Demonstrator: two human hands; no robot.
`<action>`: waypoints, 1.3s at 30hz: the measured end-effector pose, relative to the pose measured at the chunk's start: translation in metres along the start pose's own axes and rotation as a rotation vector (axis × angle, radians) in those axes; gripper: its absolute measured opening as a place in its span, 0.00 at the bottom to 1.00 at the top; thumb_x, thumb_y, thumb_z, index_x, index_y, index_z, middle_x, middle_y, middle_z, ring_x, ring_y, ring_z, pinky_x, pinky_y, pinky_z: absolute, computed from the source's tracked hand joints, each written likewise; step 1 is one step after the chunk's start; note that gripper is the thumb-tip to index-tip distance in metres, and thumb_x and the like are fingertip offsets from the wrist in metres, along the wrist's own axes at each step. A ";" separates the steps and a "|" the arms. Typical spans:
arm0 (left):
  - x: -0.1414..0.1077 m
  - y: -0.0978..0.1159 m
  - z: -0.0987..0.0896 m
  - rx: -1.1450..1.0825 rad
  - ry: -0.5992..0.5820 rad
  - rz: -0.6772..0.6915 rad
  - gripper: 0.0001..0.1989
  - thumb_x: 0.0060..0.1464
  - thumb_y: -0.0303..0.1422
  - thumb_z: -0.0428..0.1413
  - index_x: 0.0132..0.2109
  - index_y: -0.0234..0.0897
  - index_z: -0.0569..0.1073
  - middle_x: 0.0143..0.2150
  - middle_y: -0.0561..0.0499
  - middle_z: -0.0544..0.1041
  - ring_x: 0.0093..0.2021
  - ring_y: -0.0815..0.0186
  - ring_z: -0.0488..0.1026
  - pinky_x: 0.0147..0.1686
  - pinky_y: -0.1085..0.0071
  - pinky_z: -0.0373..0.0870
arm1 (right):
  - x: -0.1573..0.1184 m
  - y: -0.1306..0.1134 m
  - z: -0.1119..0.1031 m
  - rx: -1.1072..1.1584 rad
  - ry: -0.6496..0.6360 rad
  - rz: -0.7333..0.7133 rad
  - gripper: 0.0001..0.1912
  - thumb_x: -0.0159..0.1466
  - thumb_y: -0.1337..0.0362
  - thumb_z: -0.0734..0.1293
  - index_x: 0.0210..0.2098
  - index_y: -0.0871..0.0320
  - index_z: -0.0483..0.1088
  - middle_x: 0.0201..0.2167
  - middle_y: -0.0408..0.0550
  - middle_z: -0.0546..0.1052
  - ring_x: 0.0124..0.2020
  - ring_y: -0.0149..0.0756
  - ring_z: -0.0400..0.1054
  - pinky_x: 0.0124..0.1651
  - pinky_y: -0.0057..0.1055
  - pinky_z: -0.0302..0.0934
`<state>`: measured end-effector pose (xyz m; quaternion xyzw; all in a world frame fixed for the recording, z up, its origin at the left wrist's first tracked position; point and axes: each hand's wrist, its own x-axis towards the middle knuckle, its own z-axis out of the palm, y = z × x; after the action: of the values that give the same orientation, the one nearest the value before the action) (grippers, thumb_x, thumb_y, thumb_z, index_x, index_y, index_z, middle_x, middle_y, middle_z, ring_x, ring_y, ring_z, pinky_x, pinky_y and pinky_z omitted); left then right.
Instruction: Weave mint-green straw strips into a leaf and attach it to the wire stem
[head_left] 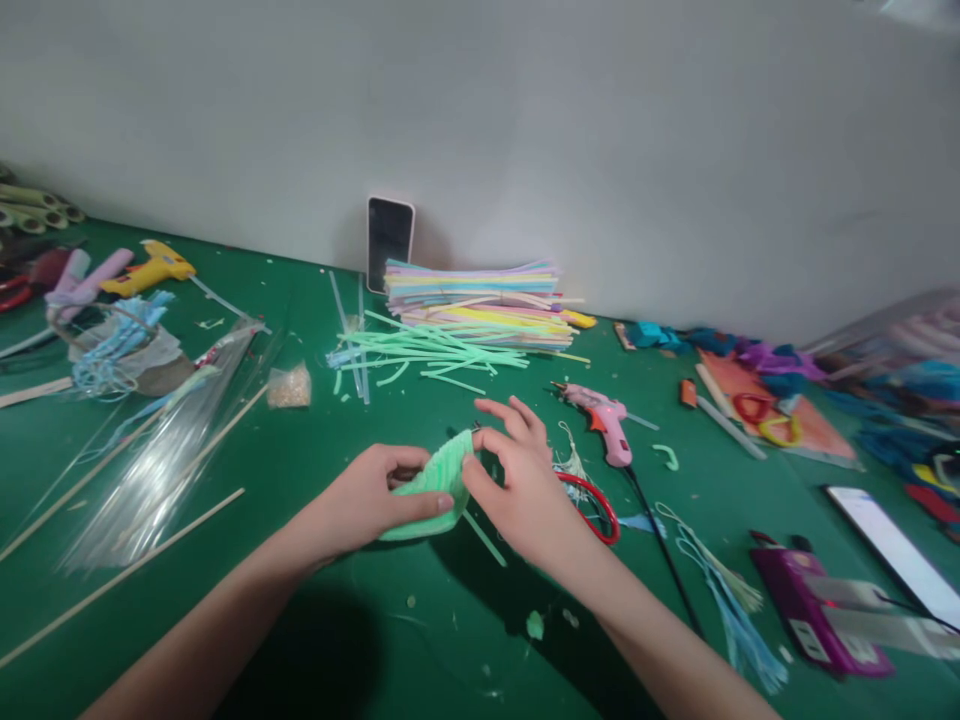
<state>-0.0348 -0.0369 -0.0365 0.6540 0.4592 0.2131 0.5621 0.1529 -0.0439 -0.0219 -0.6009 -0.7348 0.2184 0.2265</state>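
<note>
A mint-green piece made of pipe cleaners laid side by side (439, 490) is held up in front of me, above the green table. My left hand (379, 500) grips it from the left, thumb across its face and fingers behind. On its right edge, my right hand (517, 475) pinches with thumb and index finger, the other fingers raised. A small dark tip shows by that pinch, too small to name. Below the piece lies a loose green pipe cleaner (484, 538). Red-handled scissors (604, 515) lie partly hidden behind my right wrist.
Loose green pipe cleaners (435, 345) and a multicoloured bundle (480, 290) lie ahead, before an upright phone (390, 240). A pink glue gun (604, 420) with a black cord lies right. Clear plastic sleeves (180, 450) and wooden sticks (127, 575) lie left; tassels (739, 610) lie right.
</note>
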 end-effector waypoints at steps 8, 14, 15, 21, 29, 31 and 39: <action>0.002 -0.002 0.004 -0.143 0.163 -0.008 0.15 0.52 0.44 0.60 0.37 0.35 0.77 0.33 0.53 0.76 0.35 0.62 0.71 0.36 0.70 0.65 | -0.024 -0.001 0.007 -0.169 0.461 -0.268 0.06 0.65 0.67 0.65 0.40 0.58 0.74 0.54 0.59 0.68 0.51 0.48 0.65 0.52 0.48 0.63; 0.000 0.003 0.006 -0.252 0.205 0.059 0.15 0.51 0.42 0.62 0.42 0.36 0.77 0.39 0.49 0.80 0.43 0.57 0.75 0.44 0.66 0.69 | -0.028 -0.013 0.006 0.399 0.201 -0.015 0.12 0.68 0.61 0.63 0.49 0.57 0.69 0.41 0.50 0.78 0.39 0.36 0.73 0.41 0.32 0.69; 0.000 0.004 0.007 -0.234 0.201 0.059 0.15 0.52 0.42 0.61 0.42 0.36 0.77 0.39 0.49 0.80 0.43 0.57 0.75 0.45 0.66 0.68 | -0.024 -0.015 0.005 0.468 0.174 0.025 0.11 0.68 0.60 0.63 0.47 0.57 0.69 0.40 0.49 0.78 0.40 0.36 0.73 0.43 0.32 0.69; -0.006 0.008 0.009 -0.090 0.280 0.077 0.15 0.54 0.43 0.59 0.39 0.35 0.76 0.40 0.49 0.79 0.40 0.59 0.73 0.40 0.67 0.67 | -0.013 -0.021 0.001 0.639 0.112 0.141 0.09 0.66 0.57 0.64 0.39 0.56 0.70 0.36 0.46 0.77 0.37 0.35 0.71 0.38 0.30 0.65; -0.008 0.009 0.011 -0.095 0.322 0.080 0.15 0.54 0.43 0.60 0.42 0.36 0.78 0.38 0.51 0.79 0.37 0.62 0.72 0.38 0.69 0.65 | -0.016 -0.018 0.004 0.649 0.054 0.121 0.09 0.67 0.57 0.62 0.37 0.56 0.68 0.36 0.46 0.74 0.36 0.34 0.69 0.34 0.28 0.61; -0.008 0.008 0.011 -0.106 0.320 0.080 0.15 0.54 0.43 0.60 0.42 0.36 0.78 0.38 0.51 0.79 0.37 0.62 0.72 0.38 0.69 0.65 | -0.015 -0.016 0.004 0.694 0.048 0.115 0.08 0.67 0.58 0.63 0.37 0.57 0.68 0.35 0.45 0.74 0.36 0.33 0.68 0.36 0.28 0.61; -0.008 0.010 0.011 -0.079 0.363 0.042 0.16 0.52 0.45 0.61 0.36 0.34 0.79 0.30 0.53 0.75 0.32 0.66 0.68 0.31 0.72 0.61 | -0.016 -0.016 0.005 0.799 0.039 0.188 0.08 0.63 0.58 0.67 0.35 0.57 0.70 0.31 0.43 0.74 0.31 0.31 0.68 0.34 0.27 0.62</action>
<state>-0.0266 -0.0495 -0.0286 0.5916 0.5307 0.3574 0.4906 0.1406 -0.0624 -0.0175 -0.5340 -0.5297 0.4950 0.4350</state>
